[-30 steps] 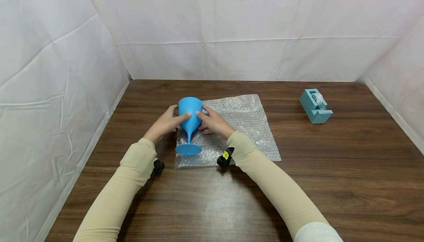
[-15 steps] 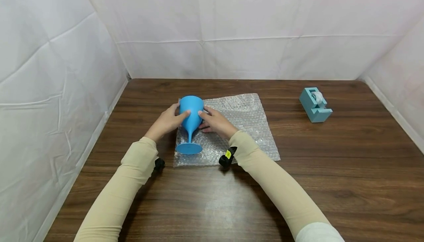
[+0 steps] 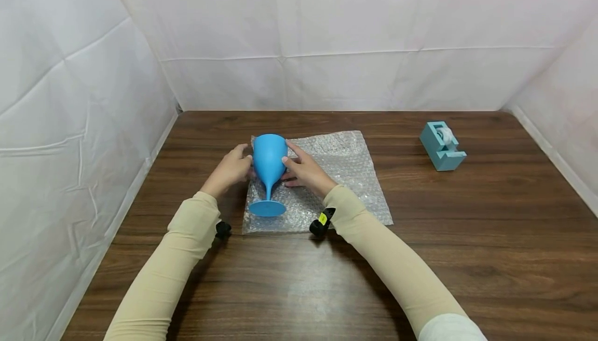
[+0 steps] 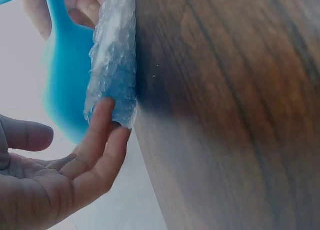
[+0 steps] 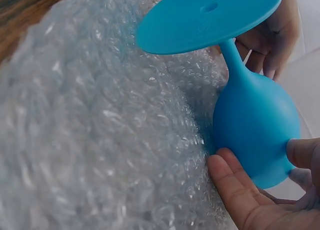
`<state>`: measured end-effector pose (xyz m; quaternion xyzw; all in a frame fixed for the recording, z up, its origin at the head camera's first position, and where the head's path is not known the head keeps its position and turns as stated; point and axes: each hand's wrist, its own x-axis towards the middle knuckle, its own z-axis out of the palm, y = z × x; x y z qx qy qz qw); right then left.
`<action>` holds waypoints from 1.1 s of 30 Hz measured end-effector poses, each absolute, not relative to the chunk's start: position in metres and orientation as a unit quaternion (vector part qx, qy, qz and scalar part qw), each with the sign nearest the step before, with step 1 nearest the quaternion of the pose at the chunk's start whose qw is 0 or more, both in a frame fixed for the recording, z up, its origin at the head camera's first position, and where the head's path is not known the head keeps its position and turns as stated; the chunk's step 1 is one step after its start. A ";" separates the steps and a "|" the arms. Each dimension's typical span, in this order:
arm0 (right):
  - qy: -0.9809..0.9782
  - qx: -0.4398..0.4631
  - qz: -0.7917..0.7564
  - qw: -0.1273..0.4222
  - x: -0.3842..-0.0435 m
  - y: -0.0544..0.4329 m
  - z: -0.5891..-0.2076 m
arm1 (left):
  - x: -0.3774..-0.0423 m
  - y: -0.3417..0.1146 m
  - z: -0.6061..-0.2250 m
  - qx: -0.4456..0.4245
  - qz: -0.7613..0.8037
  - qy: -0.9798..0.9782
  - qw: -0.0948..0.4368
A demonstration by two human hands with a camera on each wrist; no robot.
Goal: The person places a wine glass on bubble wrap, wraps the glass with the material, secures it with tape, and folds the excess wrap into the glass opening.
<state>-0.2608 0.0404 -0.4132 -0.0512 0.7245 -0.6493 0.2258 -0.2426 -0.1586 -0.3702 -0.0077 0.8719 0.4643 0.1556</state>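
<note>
A blue goblet (image 3: pixel 269 160) lies on its side on a sheet of bubble wrap (image 3: pixel 336 175), near the sheet's left edge, its foot toward me. My right hand (image 3: pixel 306 174) holds the bowl from the right, with the thumb on top and fingers along its side and underneath. At the left edge of the wrap is my left hand (image 3: pixel 230 171). In the left wrist view its fingertips touch the rolled-looking edge of the bubble wrap (image 4: pixel 117 60), while the thumb (image 4: pixel 30 136) stands apart from the goblet (image 4: pixel 67 85).
A light blue tape dispenser (image 3: pixel 441 146) with a roll of clear tape stands at the back right of the brown wooden table (image 3: pixel 299 289). White sheeting (image 3: pixel 327 81) hangs behind the table and at both sides.
My left thumb has come off the goblet and the left hand has drawn slightly left, to the wrap's edge. The right hand stays on the goblet, which has barely moved.
</note>
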 end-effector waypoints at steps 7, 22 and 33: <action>0.731 -0.064 -0.643 0.219 -0.259 0.045 -0.414 | -0.242 -0.161 -0.370 0.006 0.479 0.863 0.161; 0.747 -0.043 -0.623 0.227 -0.263 0.051 -0.416 | -0.243 -0.164 -0.376 0.013 0.495 0.858 0.138; 0.743 -0.069 -0.624 0.233 -0.260 0.055 -0.415 | -0.247 -0.158 -0.379 0.017 0.506 0.852 0.132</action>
